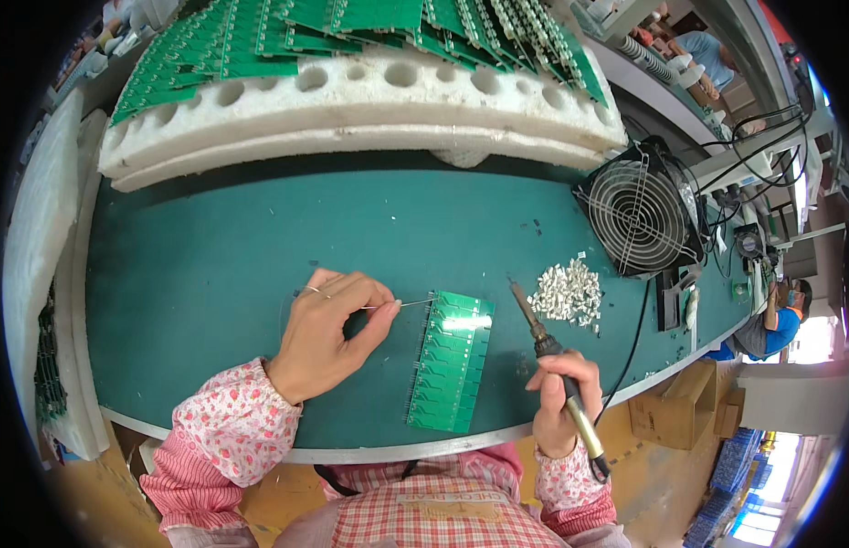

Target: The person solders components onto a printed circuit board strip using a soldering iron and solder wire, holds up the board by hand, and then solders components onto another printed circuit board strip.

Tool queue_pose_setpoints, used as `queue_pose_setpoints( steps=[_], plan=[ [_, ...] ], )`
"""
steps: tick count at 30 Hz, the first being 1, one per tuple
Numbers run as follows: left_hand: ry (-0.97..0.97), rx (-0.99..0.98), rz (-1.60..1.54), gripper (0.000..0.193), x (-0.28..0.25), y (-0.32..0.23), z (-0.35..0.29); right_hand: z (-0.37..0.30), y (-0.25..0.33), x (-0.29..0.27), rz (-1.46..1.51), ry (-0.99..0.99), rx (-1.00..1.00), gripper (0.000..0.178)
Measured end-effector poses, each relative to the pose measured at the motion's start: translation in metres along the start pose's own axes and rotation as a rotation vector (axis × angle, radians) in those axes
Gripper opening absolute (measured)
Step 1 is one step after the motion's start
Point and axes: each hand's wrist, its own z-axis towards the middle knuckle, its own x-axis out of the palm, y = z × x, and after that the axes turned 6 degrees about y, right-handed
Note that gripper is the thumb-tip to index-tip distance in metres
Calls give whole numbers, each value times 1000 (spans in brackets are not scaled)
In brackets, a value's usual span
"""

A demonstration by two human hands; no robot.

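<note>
A green circuit board panel [450, 365] lies on the green mat in front of me, with a row of pins along its left edge. My left hand [337, 320] is closed, pinching a thin solder wire [413, 303] between thumb and forefinger. The wire's end reaches the board's upper left corner. In my right hand [568, 393] is a soldering iron [539, 334], gripped by its handle. Its tip points up and away, right of the board and apart from it. Next to the tip sits a pile of small silvery metal parts [568, 292].
Stacked circuit boards [287, 41] rest on a white foam block [351, 110] across the back. A fan with a wire guard [639, 215] stands at the right. More foam slabs [45, 247] rise at the left. A black cord [630, 356] runs from the fan area toward the iron.
</note>
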Motion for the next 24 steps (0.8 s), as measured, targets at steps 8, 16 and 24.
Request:
queue_pose_setpoints(
  steps=[8, 16, 24],
  plan=[
    [133, 80, 16, 15, 1, 1, -13, -17, 3, 8, 321, -69, 324, 27],
    [84, 173, 5, 25, 3, 2, -12, -17, 0, 11, 370, 64, 335, 23],
    [79, 186, 42, 28, 4, 3, -9, -14, -1, 12, 378, 69, 365, 24]
  ],
)
